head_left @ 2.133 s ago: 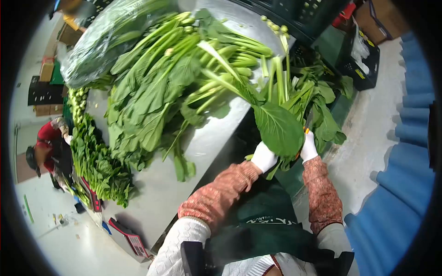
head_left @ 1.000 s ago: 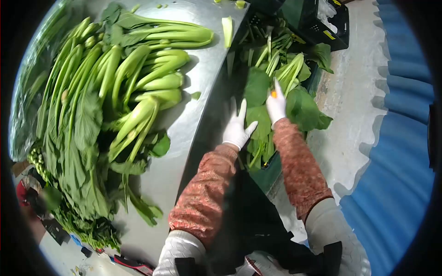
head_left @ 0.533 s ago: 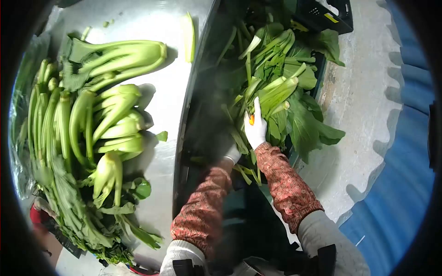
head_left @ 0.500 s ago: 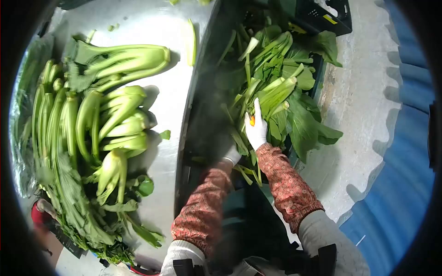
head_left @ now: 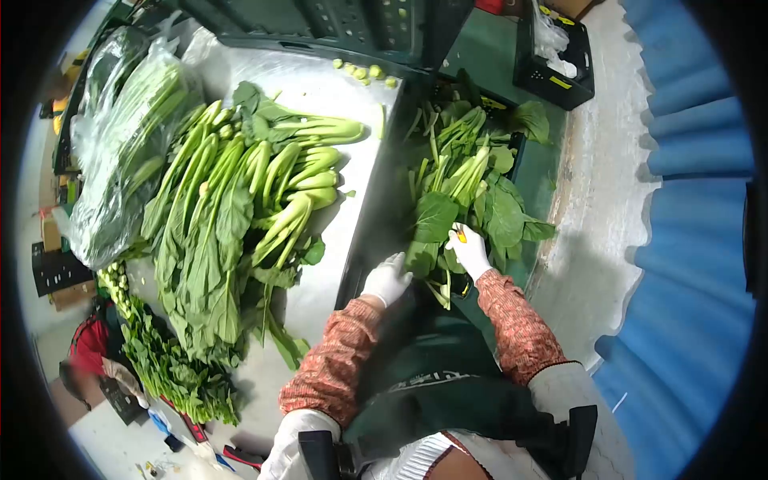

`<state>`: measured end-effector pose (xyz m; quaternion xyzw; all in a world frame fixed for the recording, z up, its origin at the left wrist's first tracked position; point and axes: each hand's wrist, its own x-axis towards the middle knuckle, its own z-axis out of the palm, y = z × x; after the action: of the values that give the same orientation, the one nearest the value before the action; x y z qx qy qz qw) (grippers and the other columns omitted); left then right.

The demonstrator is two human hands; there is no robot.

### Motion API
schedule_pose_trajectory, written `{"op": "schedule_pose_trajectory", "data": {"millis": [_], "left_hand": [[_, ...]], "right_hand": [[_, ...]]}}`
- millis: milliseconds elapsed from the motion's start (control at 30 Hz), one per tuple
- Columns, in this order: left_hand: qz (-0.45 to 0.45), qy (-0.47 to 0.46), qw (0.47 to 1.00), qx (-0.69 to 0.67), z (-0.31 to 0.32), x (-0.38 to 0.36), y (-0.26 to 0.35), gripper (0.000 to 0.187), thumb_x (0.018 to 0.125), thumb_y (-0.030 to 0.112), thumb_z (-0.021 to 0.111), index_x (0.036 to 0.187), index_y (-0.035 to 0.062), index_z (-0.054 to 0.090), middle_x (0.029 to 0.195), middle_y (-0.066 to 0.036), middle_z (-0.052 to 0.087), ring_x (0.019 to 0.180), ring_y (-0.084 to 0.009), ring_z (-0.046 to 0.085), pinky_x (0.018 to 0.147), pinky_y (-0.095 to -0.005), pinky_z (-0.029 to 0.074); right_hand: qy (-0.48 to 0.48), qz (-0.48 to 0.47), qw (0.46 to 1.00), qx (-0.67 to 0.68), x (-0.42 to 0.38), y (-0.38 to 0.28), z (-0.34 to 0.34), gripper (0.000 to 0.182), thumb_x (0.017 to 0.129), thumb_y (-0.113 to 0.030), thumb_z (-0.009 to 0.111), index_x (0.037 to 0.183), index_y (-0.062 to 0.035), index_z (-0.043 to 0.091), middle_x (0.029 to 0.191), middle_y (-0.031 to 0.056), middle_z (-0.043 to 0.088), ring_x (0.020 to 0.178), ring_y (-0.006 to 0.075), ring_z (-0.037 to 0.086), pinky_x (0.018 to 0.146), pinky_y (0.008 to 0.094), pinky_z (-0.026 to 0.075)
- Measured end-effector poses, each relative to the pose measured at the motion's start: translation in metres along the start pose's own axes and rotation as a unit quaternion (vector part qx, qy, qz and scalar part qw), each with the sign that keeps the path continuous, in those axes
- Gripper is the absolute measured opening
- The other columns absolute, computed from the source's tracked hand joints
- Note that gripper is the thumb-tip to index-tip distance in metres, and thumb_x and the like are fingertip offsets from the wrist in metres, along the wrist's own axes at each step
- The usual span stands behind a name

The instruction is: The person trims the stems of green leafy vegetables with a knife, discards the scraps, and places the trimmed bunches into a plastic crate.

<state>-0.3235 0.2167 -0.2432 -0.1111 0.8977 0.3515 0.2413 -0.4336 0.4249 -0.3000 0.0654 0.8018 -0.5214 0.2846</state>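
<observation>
My right hand [head_left: 472,253], in a white glove, is closed around a small orange-handled tool [head_left: 462,236], most of it hidden by the fingers. It rests at the lower edge of a heap of leafy green vegetables [head_left: 502,216] piled in a dark crate, beside a broad leaf [head_left: 436,218]. My left hand [head_left: 387,279], also gloved, is at the metal table's right edge with its fingers stretched out and nothing in them. Several pale-stemmed greens [head_left: 312,172] lie on the metal table [head_left: 320,280], their cut ends toward the crate.
A clear plastic bag of greens [head_left: 132,160] lies at the table's left. Small cut stem ends [head_left: 360,72] sit at the back, before a dark green crate [head_left: 320,28]. A black crate [head_left: 556,60] stands on the floor, near a blue curtain [head_left: 696,240]. Another person's red sleeve [head_left: 90,344] shows lower left.
My view has tilted up, showing more of the table and bag. My right hand has drawn back from the stems toward me; my left hand has come out from beside the crate to the table edge.
</observation>
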Motion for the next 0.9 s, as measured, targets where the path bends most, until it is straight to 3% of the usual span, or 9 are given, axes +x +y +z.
{"op": "schedule_pose_trajectory", "data": {"millis": [133, 200, 233, 267, 333, 367, 433, 633, 900], "left_hand": [[0.059, 0.026, 0.998, 0.010, -0.021, -0.049, 0.000, 0.057, 0.087, 0.032, 0.061, 0.130, -0.0047, 0.051, 0.127, -0.025, 0.057, 0.117, -0.0363, 0.056, 0.100, -0.0407, 0.045], [0.077, -0.048, 0.993, 0.079, -0.081, -0.080, 0.044, 0.054, 0.087, 0.031, 0.061, 0.124, -0.0071, 0.053, 0.122, -0.026, 0.059, 0.109, -0.0379, 0.059, 0.096, -0.0420, 0.047], [0.143, -0.007, 0.982, 0.123, -0.103, -0.095, 0.060, 0.043, 0.084, 0.030, 0.062, 0.111, -0.0032, 0.057, 0.107, -0.018, 0.063, 0.098, -0.0342, 0.061, 0.084, -0.0427, 0.049], [0.174, -0.029, 0.979, 0.107, -0.146, -0.111, 0.093, 0.043, 0.084, 0.026, 0.065, 0.111, -0.0060, 0.055, 0.108, -0.024, 0.062, 0.097, -0.0373, 0.061, 0.084, -0.0426, 0.051], [0.230, 0.039, 0.965, 0.124, -0.221, -0.155, 0.161, 0.039, 0.082, 0.022, 0.066, 0.108, -0.0049, 0.054, 0.106, -0.020, 0.062, 0.090, -0.0366, 0.063, 0.076, -0.0400, 0.053], [0.265, 0.092, 0.951, 0.134, -0.247, -0.179, 0.187, 0.036, 0.082, 0.022, 0.066, 0.108, -0.0015, 0.056, 0.107, -0.018, 0.062, 0.092, -0.0303, 0.064, 0.070, -0.0399, 0.052], [0.309, 0.172, 0.917, 0.183, -0.278, -0.219, 0.213, 0.035, 0.082, 0.021, 0.066, 0.108, -0.0012, 0.057, 0.107, -0.018, 0.062, 0.092, -0.0295, 0.064, 0.069, -0.0387, 0.052], [0.311, 0.291, 0.852, 0.304, -0.292, -0.271, 0.198, 0.033, 0.084, 0.020, 0.064, 0.109, -0.0003, 0.059, 0.107, -0.016, 0.064, 0.090, -0.0270, 0.065, 0.066, -0.0351, 0.052], [0.253, 0.338, 0.838, 0.344, -0.304, -0.291, 0.154, 0.031, 0.085, 0.019, 0.062, 0.110, 0.0010, 0.062, 0.107, -0.015, 0.066, 0.087, -0.0237, 0.067, 0.062, -0.0303, 0.051]], "right_hand": [[-0.029, 0.070, 0.992, 0.097, -0.018, -0.003, 0.002, 0.028, 0.093, -0.014, 0.060, 0.120, -0.0062, 0.063, 0.075, 0.0025, 0.068, 0.046, 0.0067, 0.049, 0.040, 0.0230, 0.038], [-0.024, 0.056, 0.995, 0.079, -0.017, 0.005, 0.010, 0.027, 0.094, -0.014, 0.058, 0.120, -0.0058, 0.063, 0.073, 0.0024, 0.067, 0.042, 0.0066, 0.045, 0.039, 0.0226, 0.036], [-0.040, 0.040, 0.996, 0.064, -0.021, -0.001, 0.012, 0.026, 0.095, -0.014, 0.057, 0.119, -0.0053, 0.062, 0.073, 0.0023, 0.067, 0.042, 0.0065, 0.044, 0.039, 0.0226, 0.036], [-0.051, 0.029, 0.997, 0.044, -0.028, -0.014, 0.007, 0.026, 0.095, -0.014, 0.057, 0.119, -0.0047, 0.062, 0.073, 0.0023, 0.067, 0.042, 0.0063, 0.044, 0.038, 0.0227, 0.036], [-0.069, 0.029, 0.995, 0.059, -0.038, -0.036, 0.009, 0.028, 0.096, -0.017, 0.056, 0.120, -0.0050, 0.062, 0.074, 0.0020, 0.067, 0.043, 0.0057, 0.043, 0.040, 0.0219, 0.036], [-0.068, 0.020, 0.997, 0.043, -0.043, -0.049, 0.012, 0.028, 0.096, -0.019, 0.056, 0.119, -0.0048, 0.062, 0.074, 0.0017, 0.066, 0.043, 0.0052, 0.043, 0.040, 0.0215, 0.035], [-0.081, 0.015, 0.996, 0.031, -0.052, -0.078, 0.017, 0.029, 0.096, -0.019, 0.057, 0.120, -0.0041, 0.061, 0.074, 0.0013, 0.066, 0.043, 0.0051, 0.043, 0.040, 0.0210, 0.035], [-0.139, -0.064, 0.988, -0.002, -0.049, -0.140, 0.055, 0.028, 0.097, -0.016, 0.055, 0.120, -0.0006, 0.060, 0.076, 0.0037, 0.066, 0.043, 0.0039, 0.043, 0.042, 0.0189, 0.037], [-0.189, -0.213, 0.958, 0.022, -0.037, -0.274, 0.124, 0.028, 0.095, -0.018, 0.057, 0.117, -0.0001, 0.062, 0.077, 0.0030, 0.068, 0.046, 0.0039, 0.045, 0.044, 0.0190, 0.039]]}}
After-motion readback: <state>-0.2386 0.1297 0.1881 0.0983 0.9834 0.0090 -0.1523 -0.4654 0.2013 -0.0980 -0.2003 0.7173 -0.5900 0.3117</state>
